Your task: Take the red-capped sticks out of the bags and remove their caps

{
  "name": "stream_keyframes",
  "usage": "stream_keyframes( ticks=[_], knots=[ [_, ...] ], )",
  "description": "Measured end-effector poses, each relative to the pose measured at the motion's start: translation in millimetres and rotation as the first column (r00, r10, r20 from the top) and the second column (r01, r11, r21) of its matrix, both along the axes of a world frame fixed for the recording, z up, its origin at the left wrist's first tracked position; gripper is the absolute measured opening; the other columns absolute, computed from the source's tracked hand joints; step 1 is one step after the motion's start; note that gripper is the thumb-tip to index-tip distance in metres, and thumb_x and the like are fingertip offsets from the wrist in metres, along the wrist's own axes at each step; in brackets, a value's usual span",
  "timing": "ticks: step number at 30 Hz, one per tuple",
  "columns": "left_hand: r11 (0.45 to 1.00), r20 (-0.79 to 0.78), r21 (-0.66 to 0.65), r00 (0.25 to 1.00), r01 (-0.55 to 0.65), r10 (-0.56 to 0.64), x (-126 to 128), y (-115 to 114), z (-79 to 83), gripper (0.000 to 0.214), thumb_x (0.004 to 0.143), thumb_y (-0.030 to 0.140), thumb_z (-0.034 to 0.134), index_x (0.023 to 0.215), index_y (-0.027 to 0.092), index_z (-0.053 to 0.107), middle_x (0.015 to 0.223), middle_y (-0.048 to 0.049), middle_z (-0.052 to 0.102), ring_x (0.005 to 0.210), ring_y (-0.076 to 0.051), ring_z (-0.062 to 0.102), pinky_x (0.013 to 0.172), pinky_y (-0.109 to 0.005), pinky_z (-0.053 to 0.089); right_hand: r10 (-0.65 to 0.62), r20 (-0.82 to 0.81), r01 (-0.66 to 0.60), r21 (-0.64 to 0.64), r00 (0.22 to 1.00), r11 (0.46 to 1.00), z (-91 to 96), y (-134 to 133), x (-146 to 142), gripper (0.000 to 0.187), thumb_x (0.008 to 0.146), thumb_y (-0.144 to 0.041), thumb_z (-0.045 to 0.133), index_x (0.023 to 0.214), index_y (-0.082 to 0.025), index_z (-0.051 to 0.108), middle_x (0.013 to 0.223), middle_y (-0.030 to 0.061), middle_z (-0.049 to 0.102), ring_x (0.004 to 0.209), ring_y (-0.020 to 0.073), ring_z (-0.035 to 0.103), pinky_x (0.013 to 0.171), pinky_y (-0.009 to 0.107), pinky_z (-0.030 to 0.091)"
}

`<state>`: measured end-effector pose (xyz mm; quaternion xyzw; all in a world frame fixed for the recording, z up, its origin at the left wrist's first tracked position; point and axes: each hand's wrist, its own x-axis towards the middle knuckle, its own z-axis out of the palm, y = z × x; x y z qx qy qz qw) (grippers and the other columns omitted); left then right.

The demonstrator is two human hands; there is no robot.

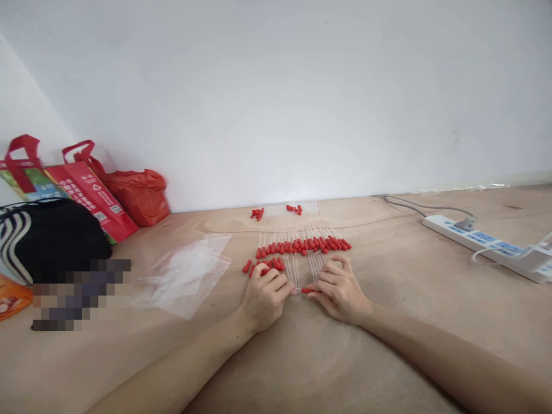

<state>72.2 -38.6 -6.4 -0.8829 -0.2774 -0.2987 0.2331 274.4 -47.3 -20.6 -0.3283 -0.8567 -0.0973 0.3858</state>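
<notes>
Light-brown wooden surface (pixel 414 339), rows of red-bulbed clear droppers (pixel 282 248), loose red bulbs (pixel 246 266), clear plastic bags (pixel 185 282), white power strip (pixel 483 237)

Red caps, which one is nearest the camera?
The red cap pinched by the right hand; the other red caps in view lie farther back.

Faces a plain, pale back wall (pixel 276 103), brighter low in the middle and greyer toward the top. Meets a side wall (pixel 21 98) in a corner at left. Spreads below into a broad, tan, wood-grained surface (pixel 431 328).
</notes>
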Motion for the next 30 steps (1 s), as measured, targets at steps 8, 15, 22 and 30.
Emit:
stream_keyframes(
  ticks=[8,15,22,30],
  knots=[
    [1.0,-0.001,0.004,1.0,0.019,-0.019,1.7,-3.9,1.6,0.025,0.088,0.019,0.039,0.071,0.018,0.058,0.06,0.001,0.056,0.062,-0.011,0.048,0.073,-0.034,0.031,0.044,0.003,-0.044,-0.048,0.999,0.998,2.5,-6.1,1.8,0.019,0.082,-0.028,0.047,0.073,-0.022,0.062,0.058,-0.0021,0.054,0.067,0.0125,0.047,0.089,0.04,0.022],
    [0.993,0.093,-0.111,0.995,-0.035,0.046,-12.7,-3.5,-3.8,0.026,0.089,0.017,0.033,0.078,0.015,0.057,0.066,-0.002,0.053,0.058,-0.01,0.049,0.056,-0.022,0.04,-0.131,-0.088,0.12,-0.121,0.987,0.985,-2.7,1.4,39.4,0.018,0.083,-0.027,0.045,0.077,-0.02,0.06,0.068,0.0006,0.059,0.067,0.0128,0.051,0.082,0.037,0.031],
    [0.983,0.042,-0.16,0.994,-0.089,0.096,9.4,4.9,0.5,0.039,0.083,0.003,0.024,0.116,0.009,0.042,0.085,-0.0076,0.05,0.071,-0.013,0.053,0.064,-0.024,0.048,-0.403,-0.343,0.287,-0.341,0.848,0.895,-13.3,36.1,76.2,0.029,0.082,-0.039,0.043,0.085,-0.017,0.062,0.067,0.0036,0.051,0.06,0.0142,0.05,0.054,0.028,0.041],
    [0.979,-0.155,-0.153,0.981,-0.138,0.114,35.5,21.0,5.3,0.021,0.078,0.002,0.035,0.072,0.014,0.051,0.07,-0.0031,0.048,0.062,-0.015,0.051,0.058,-0.026,0.046,-0.43,-0.323,0.261,-0.452,0.843,0.853,-16.9,40.8,74.8,0.022,0.075,-0.034,0.046,0.083,-0.017,0.058,0.07,0.0028,0.056,0.053,0.0112,0.05,0.051,0.025,0.043]
  ],
)
